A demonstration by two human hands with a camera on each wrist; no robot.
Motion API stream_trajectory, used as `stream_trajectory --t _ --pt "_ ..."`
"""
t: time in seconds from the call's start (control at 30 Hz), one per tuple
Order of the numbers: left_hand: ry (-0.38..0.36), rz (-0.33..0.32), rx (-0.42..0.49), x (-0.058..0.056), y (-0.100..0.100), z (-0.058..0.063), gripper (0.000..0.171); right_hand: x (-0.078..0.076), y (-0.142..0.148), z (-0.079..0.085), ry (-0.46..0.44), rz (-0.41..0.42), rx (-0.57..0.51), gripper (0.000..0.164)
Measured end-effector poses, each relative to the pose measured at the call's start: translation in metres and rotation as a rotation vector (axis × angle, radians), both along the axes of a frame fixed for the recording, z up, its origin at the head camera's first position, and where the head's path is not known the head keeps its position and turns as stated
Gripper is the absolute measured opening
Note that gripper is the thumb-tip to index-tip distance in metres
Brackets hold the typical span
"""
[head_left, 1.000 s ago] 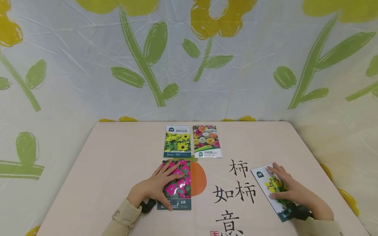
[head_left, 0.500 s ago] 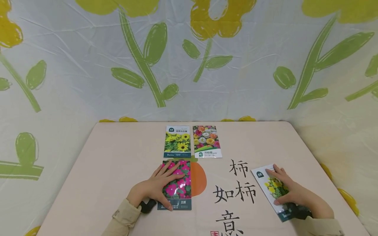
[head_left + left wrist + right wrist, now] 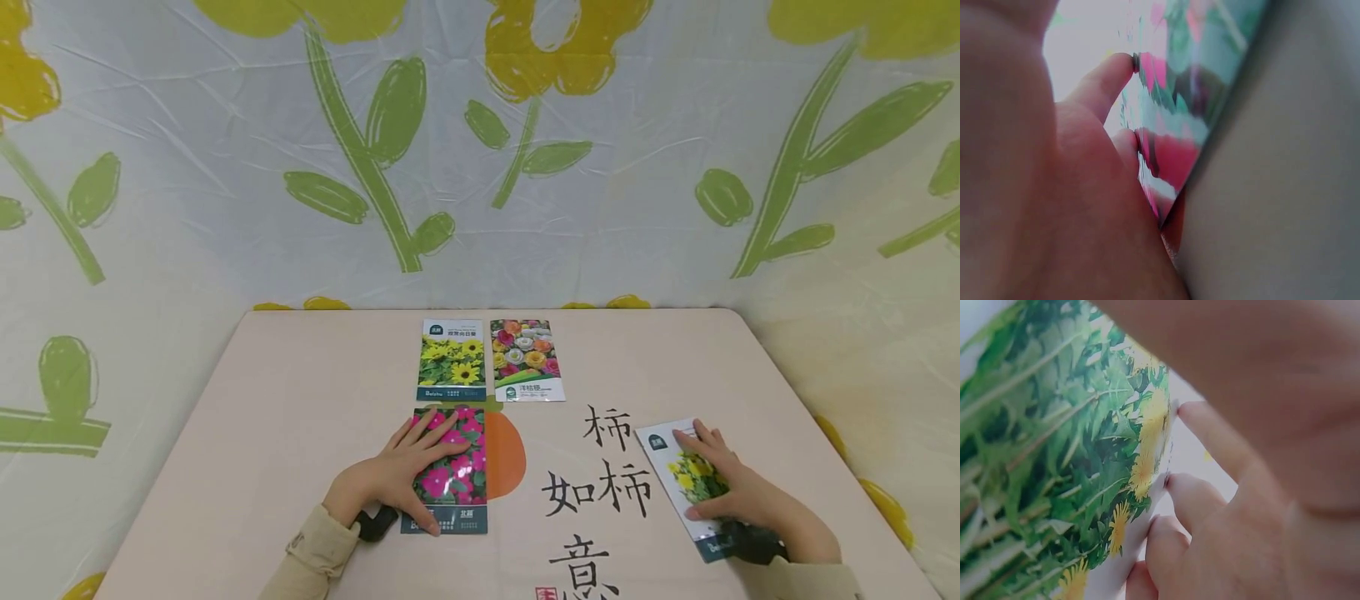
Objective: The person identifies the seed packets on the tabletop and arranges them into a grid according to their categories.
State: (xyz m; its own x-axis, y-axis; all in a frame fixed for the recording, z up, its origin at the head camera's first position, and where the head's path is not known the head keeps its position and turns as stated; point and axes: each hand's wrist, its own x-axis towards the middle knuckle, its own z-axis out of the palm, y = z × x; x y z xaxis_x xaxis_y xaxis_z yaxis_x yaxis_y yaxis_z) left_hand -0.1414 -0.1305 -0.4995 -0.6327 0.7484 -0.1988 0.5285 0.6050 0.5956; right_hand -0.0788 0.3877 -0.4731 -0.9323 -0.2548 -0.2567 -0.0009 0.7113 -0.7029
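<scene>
My left hand [image 3: 390, 473] lies with spread fingers on a seed packet with pink flowers [image 3: 469, 467], its thumb near the bottom edge. In the left wrist view two fingertips touch that packet's glossy face. At the right, my right hand [image 3: 738, 492] rests on a white seed packet with yellow flowers [image 3: 686, 475], which lies tilted on the table. Its thumb presses the lower part and its forefinger the upper part. The right wrist view has several fingertips [image 3: 1175, 481] against the packet's printed face. The palm and wrist hide the packet's right side.
Behind the left hand's packet lies a yellow sunflower seed packet [image 3: 452, 360], with a multicoloured flower packet [image 3: 527, 360] beside it. The pale pink table [image 3: 322, 375] bears a printed orange fruit and black characters. Flower-patterned cloth [image 3: 615, 225] hangs around the table's back and sides.
My right thumb has shifted a little on the packet. Then the right hand and the yellow-flower seed packet slid slightly left. The left hand and the other packets have stayed in place.
</scene>
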Motion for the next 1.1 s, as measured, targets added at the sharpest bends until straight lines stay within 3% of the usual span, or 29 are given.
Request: stream_trajectory --t 1.1 --pt "-0.007 0.003 -0.006 0.002 0.002 0.004 0.112 0.005 -0.032 -0.004 0.112 -0.021 0.087 0.101"
